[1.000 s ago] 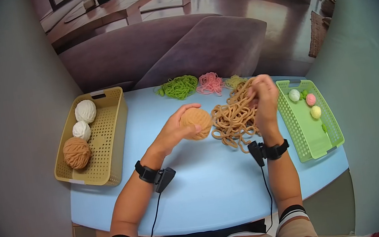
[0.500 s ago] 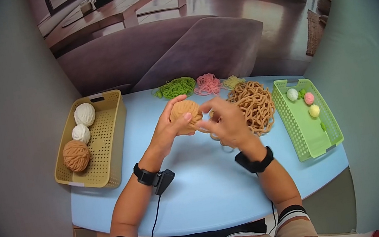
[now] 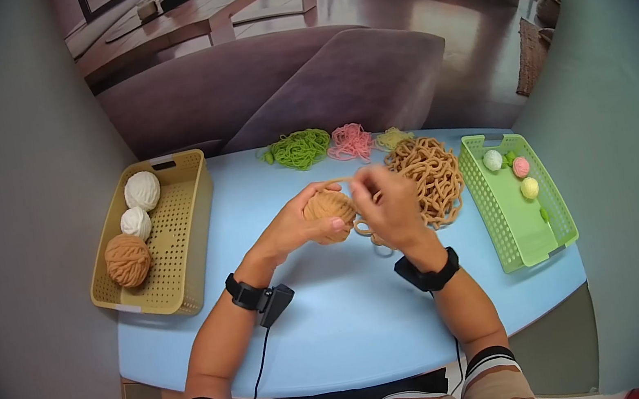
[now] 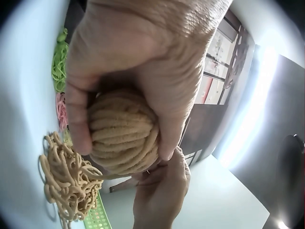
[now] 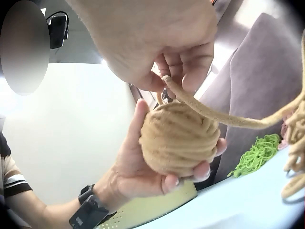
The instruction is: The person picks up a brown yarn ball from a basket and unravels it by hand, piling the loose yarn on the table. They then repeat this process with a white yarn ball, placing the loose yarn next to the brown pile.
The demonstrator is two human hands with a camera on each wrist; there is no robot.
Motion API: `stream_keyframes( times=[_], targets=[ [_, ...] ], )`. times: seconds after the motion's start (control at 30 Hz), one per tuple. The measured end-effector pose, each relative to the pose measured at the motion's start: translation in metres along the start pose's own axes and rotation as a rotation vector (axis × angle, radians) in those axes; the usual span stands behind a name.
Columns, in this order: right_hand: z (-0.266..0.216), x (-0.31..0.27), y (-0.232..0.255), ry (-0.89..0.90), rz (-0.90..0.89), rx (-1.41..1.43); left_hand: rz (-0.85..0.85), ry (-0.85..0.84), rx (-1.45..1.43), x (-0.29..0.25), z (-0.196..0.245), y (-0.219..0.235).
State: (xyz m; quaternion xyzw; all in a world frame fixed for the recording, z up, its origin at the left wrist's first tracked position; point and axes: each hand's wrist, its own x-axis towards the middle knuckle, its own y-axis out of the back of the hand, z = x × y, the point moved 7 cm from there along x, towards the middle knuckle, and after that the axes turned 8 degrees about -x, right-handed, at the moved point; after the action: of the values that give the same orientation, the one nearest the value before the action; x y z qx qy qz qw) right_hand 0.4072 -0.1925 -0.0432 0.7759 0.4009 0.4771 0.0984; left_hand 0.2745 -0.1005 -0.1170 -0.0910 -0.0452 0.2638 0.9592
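Observation:
A ball of thick tan yarn (image 3: 330,216) sits in my left hand (image 3: 287,231), whose fingers and thumb grip it from the sides. Beside the ball, my right hand (image 3: 392,209) pinches a tan strand (image 5: 228,118) between thumb and fingers, close over the wound top in the right wrist view. That strand runs on to a loose heap of the same tan yarn (image 3: 436,180) at the right of the table. From the left wrist view, parallel wraps (image 4: 125,131) cover the ball, and the right hand (image 4: 162,195) shows just beyond it.
At the left stands a tan basket (image 3: 195,243) with two white yarn balls (image 3: 142,192) and a brown yarn ball (image 3: 129,261). A green basket (image 3: 508,241) at the right holds several small balls. Green yarn (image 3: 302,148), pink yarn (image 3: 350,143) and pale yellow yarn (image 3: 391,138) lie along the back.
My right hand has moved left from the heap to the ball, with the strand now pinched beside it. The left hand has turned the ball slightly. The heap now sits farther right.

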Motion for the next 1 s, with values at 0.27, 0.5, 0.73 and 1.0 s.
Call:
stream_keyframes(
  times=[0.27, 0.5, 0.73, 1.0],
  targets=[
    [0.120, 0.024, 0.090, -0.292, 0.414, -0.044, 0.123, -0.174, -0.073, -0.003, 0.015, 0.011],
    [0.117, 0.026, 0.083, -0.229, 0.249, -0.213, 0.232, -0.165, -0.175, -0.004, 0.017, 0.021],
    [-0.036, -0.002, -0.011, 0.216, -0.110, -0.023, 0.228, -0.107, -0.239, 0.000, 0.001, 0.019],
    [-0.025, -0.012, -0.021, 0.215, -0.055, -0.070, 0.152, -0.024, -0.167, 0.001, -0.013, 0.011]
  ],
)
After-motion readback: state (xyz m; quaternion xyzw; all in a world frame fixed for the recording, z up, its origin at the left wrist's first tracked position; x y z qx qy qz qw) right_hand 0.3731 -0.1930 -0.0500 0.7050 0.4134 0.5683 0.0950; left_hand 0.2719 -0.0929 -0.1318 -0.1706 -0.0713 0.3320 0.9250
